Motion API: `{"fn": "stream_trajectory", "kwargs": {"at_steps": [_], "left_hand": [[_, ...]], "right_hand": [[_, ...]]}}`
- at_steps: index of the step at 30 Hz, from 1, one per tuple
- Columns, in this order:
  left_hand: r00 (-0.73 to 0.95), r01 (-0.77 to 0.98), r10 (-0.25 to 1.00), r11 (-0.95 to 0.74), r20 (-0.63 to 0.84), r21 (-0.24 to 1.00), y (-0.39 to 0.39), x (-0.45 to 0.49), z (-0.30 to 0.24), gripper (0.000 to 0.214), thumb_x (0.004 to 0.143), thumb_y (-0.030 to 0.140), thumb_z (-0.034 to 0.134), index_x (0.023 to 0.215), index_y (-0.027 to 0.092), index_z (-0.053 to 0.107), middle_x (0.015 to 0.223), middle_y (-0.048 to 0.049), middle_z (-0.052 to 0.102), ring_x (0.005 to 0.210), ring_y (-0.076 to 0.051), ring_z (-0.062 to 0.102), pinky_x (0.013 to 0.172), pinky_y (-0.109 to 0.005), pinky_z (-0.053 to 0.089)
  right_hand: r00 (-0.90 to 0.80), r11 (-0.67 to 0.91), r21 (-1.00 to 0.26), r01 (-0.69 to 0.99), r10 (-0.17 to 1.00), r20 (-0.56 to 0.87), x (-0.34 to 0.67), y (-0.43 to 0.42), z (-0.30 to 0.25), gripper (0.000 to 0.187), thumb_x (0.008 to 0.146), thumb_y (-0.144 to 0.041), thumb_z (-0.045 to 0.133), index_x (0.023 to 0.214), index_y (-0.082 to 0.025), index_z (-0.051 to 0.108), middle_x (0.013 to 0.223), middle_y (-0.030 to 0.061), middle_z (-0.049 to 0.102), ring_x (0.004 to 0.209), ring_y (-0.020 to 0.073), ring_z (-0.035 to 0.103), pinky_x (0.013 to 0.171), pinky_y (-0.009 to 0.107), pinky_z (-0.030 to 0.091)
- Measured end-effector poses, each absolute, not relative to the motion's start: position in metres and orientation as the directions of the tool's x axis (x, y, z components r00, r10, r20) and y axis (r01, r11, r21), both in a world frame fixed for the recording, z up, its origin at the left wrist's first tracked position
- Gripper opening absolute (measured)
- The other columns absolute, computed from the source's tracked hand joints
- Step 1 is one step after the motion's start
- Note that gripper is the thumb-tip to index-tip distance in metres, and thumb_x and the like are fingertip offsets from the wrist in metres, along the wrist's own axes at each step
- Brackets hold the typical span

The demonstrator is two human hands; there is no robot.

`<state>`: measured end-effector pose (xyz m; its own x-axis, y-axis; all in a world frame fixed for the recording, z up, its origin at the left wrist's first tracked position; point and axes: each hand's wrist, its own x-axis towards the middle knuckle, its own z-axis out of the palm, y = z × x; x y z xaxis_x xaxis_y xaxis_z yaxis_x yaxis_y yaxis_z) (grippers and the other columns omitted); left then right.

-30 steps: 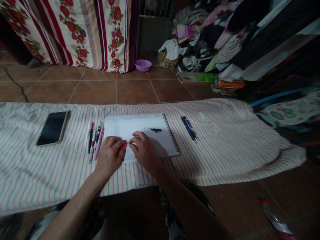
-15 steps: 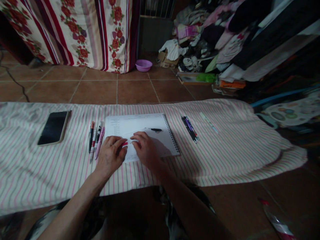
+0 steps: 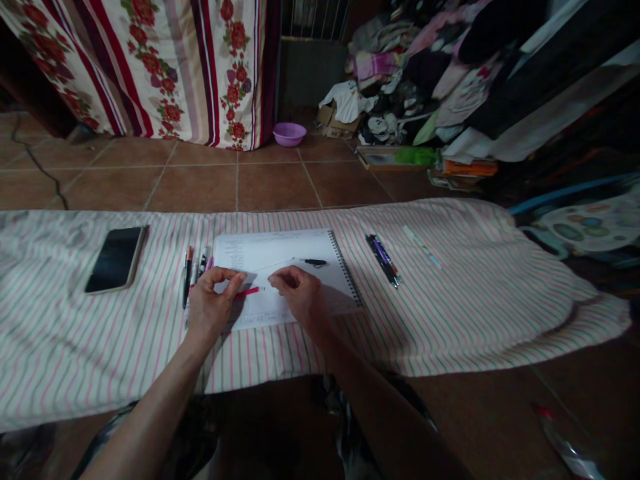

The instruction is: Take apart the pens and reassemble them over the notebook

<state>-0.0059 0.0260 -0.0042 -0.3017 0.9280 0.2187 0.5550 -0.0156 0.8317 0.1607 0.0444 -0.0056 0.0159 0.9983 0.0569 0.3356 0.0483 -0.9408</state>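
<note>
My left hand [image 3: 210,303] pinches one end of a red pen [image 3: 249,291] over the lower left of a white spiral notebook [image 3: 280,257]. A short way to the right, my right hand [image 3: 300,295] is closed in a pinch just off the pen's other end; what it holds, perhaps the cap, is hidden. Both hands rest on the notebook page. A black pen [image 3: 313,262] lies on the page above my right hand. Several pens [image 3: 193,270] lie in a row beside the notebook's left edge, next to my left hand.
A striped cloth [image 3: 475,293] covers the low surface. A dark phone [image 3: 115,259] lies at the left. More pens [image 3: 383,259] and a pale pen [image 3: 423,247] lie right of the notebook. A purple bowl [image 3: 289,133], floral fabric and piled clothes stand beyond on the tiled floor.
My hands, close together at first, have drawn apart. More of the red pen shows between them. The left hand moved left, toward the row of pens.
</note>
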Motion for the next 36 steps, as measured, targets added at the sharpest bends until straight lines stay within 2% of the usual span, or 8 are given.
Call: {"fn": "stream_trajectory", "kwargs": {"at_steps": [5, 8, 12, 16, 20, 28, 31, 36], "left_hand": [[-0.343, 0.509, 0.895, -0.08, 0.286, 0.857, 0.028, -0.007, -0.004, 0.034, 0.079, 0.041, 0.053, 0.054, 0.019, 0.056, 0.066, -0.0018, 0.061, 0.075, -0.018, 0.06, 0.083, -0.037, 0.047], [-0.341, 0.448, 0.901, -0.093, 0.266, 0.889, 0.028, -0.008, -0.004, 0.022, 0.077, 0.039, 0.056, 0.071, 0.019, 0.064, 0.09, -0.0051, 0.065, 0.095, -0.021, 0.058, 0.093, -0.04, 0.043], [-0.306, -0.002, 0.952, -0.013, 0.012, 1.0, 0.028, -0.008, 0.003, 0.026, 0.077, 0.035, 0.057, 0.095, 0.019, 0.065, 0.105, -0.008, 0.066, 0.106, -0.024, 0.057, 0.093, -0.042, 0.044], [-0.16, -0.469, 0.971, 0.084, -0.179, 0.879, 0.028, -0.006, 0.014, 0.026, 0.08, 0.032, 0.052, 0.092, 0.013, 0.065, 0.11, -0.0128, 0.065, 0.111, -0.026, 0.055, 0.096, -0.044, 0.044], [-0.041, -0.635, 0.982, 0.117, -0.184, 0.764, 0.029, -0.007, 0.019, 0.036, 0.085, 0.038, 0.045, 0.103, 0.012, 0.062, 0.119, -0.015, 0.06, 0.116, -0.026, 0.052, 0.102, -0.046, 0.039], [-0.286, -0.285, 0.951, 0.032, -0.117, 0.958, 0.02, -0.007, 0.007, 0.04, 0.079, 0.034, 0.05, 0.115, 0.016, 0.053, 0.121, -0.0144, 0.058, 0.118, -0.029, 0.049, 0.097, -0.05, 0.04], [-0.427, 0.094, 0.878, -0.196, 0.217, 0.976, 0.003, 0.008, 0.023, 0.05, 0.071, 0.027, 0.063, 0.119, 0.021, 0.051, 0.129, -0.0103, 0.051, 0.122, -0.027, 0.045, 0.1, -0.046, 0.037], [-0.457, 0.202, 0.73, -0.471, 0.508, 0.859, -0.039, 0.046, 0.092, 0.051, 0.076, 0.015, 0.059, 0.125, 0.024, 0.047, 0.13, -0.0059, 0.048, 0.124, -0.024, 0.042, 0.105, -0.042, 0.032]], "right_hand": [[-0.006, 0.097, -0.916, 0.39, 0.995, 0.102, 0.164, 0.044, -0.004, 0.02, 0.081, -0.035, 0.053, 0.072, -0.02, 0.063, 0.052, -0.0025, 0.061, 0.05, 0.0111, 0.057, 0.056, 0.022, 0.044], [-0.02, 0.194, -0.899, 0.394, 0.979, 0.202, 0.165, 0.045, -0.007, 0.016, 0.078, -0.024, 0.053, 0.089, -0.021, 0.064, 0.077, 0.002, 0.068, 0.065, 0.0129, 0.061, 0.058, 0.023, 0.046], [-0.004, 0.234, -0.887, 0.398, 0.968, 0.253, 0.166, 0.047, -0.011, 0.021, 0.076, -0.019, 0.052, 0.093, -0.019, 0.063, 0.096, 0.0063, 0.067, 0.072, 0.0142, 0.061, 0.059, 0.024, 0.048], [0.025, 0.174, -0.918, 0.355, 0.98, 0.195, 0.166, 0.049, -0.015, 0.021, 0.079, -0.023, 0.05, 0.094, -0.017, 0.063, 0.095, 0.0079, 0.067, 0.075, 0.0159, 0.063, 0.059, 0.025, 0.05], [0.046, 0.14, -0.934, 0.328, 0.985, 0.164, 0.166, 0.051, -0.018, 0.022, 0.08, -0.026, 0.049, 0.095, -0.017, 0.063, 0.093, 0.0083, 0.067, 0.074, 0.0166, 0.064, 0.053, 0.024, 0.05], [0.122, 0.134, -0.951, 0.28, 0.977, 0.174, 0.168, 0.053, -0.013, 0.021, 0.079, -0.027, 0.049, 0.091, -0.016, 0.062, 0.088, 0.008, 0.068, 0.066, 0.0136, 0.065, 0.047, 0.02, 0.048], [0.153, 0.154, -0.956, 0.251, 0.968, 0.197, 0.169, 0.054, -0.014, 0.021, 0.08, -0.027, 0.049, 0.091, -0.016, 0.062, 0.088, 0.0074, 0.068, 0.067, 0.0132, 0.065, 0.048, 0.02, 0.048], [0.151, 0.204, -0.938, 0.279, 0.956, 0.253, 0.169, 0.055, -0.015, 0.021, 0.082, -0.025, 0.046, 0.09, -0.016, 0.062, 0.087, 0.007, 0.068, 0.064, 0.0125, 0.064, 0.052, 0.021, 0.05]]}}
